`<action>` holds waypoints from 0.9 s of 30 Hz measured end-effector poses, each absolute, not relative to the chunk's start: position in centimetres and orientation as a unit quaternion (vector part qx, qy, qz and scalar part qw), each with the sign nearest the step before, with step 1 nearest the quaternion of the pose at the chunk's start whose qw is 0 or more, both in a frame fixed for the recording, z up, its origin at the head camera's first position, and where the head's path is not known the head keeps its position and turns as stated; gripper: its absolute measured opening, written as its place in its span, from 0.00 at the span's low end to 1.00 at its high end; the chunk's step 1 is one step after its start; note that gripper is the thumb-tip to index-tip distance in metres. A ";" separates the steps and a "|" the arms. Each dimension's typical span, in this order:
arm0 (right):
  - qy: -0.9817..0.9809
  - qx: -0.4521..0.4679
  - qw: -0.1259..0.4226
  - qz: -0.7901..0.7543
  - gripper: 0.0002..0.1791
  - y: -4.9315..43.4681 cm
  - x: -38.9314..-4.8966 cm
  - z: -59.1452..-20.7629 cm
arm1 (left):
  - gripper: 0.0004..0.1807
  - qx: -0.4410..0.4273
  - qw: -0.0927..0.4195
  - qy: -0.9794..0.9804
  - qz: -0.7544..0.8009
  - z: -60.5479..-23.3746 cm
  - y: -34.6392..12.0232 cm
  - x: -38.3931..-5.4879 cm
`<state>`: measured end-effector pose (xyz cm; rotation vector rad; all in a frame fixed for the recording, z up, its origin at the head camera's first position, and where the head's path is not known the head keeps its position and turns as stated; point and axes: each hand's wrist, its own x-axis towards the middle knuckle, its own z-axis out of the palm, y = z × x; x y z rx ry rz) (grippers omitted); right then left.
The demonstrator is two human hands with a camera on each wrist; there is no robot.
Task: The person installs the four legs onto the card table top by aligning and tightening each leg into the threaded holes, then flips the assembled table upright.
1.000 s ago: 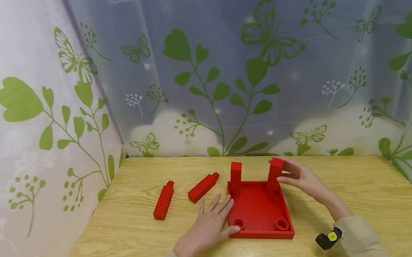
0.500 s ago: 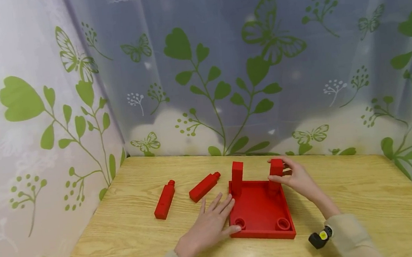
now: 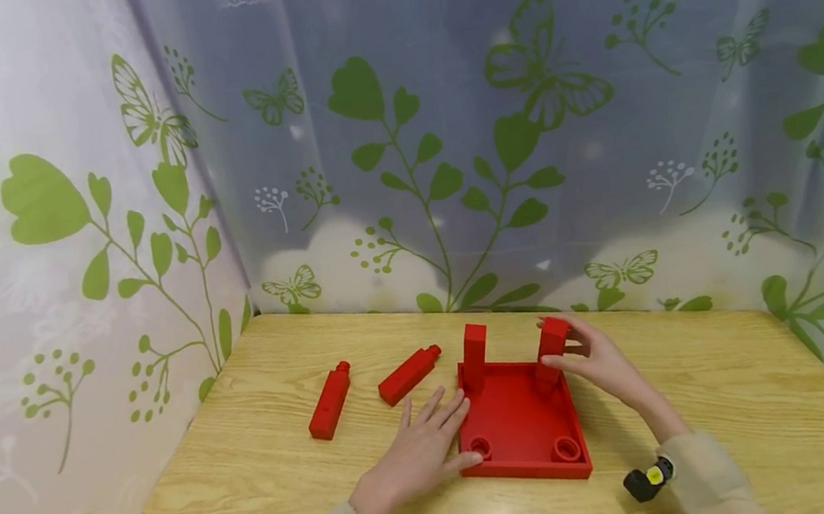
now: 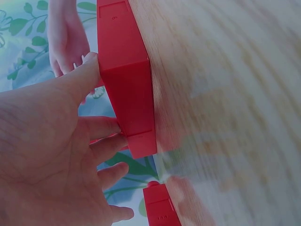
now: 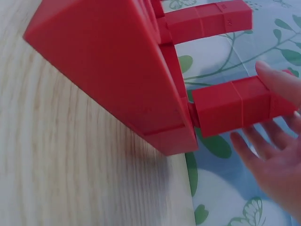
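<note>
1. A person's right hand (image 3: pixel 596 355) pinches a red, square-sided, plastic-looking post (image 3: pixel 553 351), thumb against one face and fingers on the opposite side.

2. The left hand (image 3: pixel 419 455), its fingers straight and spread, grips nothing; fingertips and thumb rest at the left side of a shallow, square, red plastic-looking tray (image 3: pixel 528 470).

3. The pinched post rises from the tray's far right corner, long axis roughly upright, just left of the right hand, much the nearer of the two; the left hand is across the tray. (The right wrist view shows a narrow neck between post and tray, suggesting the post is not fully seated.)

4. A matching red upright post (image 3: pixel 475 355) stands in the far left corner, apart from the right hand.

5. Round red sockets sit vacant in both near corners, the left socket (image 3: pixel 481 449) beside the left thumb, the right socket (image 3: pixel 566 448) well apart from it.

6. Farther left, a red post with a round tip (image 3: pixel 329 402) and its twin (image 3: pixel 409 374) lie flat on a pale wood-grain table (image 3: pixel 217 478), tips pointing away.

7. A leaf-and-butterfly-print curtain (image 3: pixel 417 231) hangs behind.
</note>
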<state>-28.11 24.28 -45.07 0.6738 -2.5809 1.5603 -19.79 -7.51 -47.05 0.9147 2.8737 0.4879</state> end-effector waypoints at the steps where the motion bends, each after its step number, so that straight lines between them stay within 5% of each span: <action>1: -0.828 0.225 0.017 0.514 0.35 24.5 -28.0 -45.1 | 0.43 0.299 0.044 0.940 0.160 -47.0 -7.5 -19.8; 15: -0.796 0.260 -0.012 0.546 0.40 26.0 -27.6 -45.7 | 0.42 0.297 0.042 0.941 0.158 -46.9 -7.6 -19.8; 27: -0.843 0.217 0.039 0.490 0.37 24.9 -27.9 -45.2 | 0.42 0.298 0.043 0.940 0.160 -46.8 -7.4 -19.7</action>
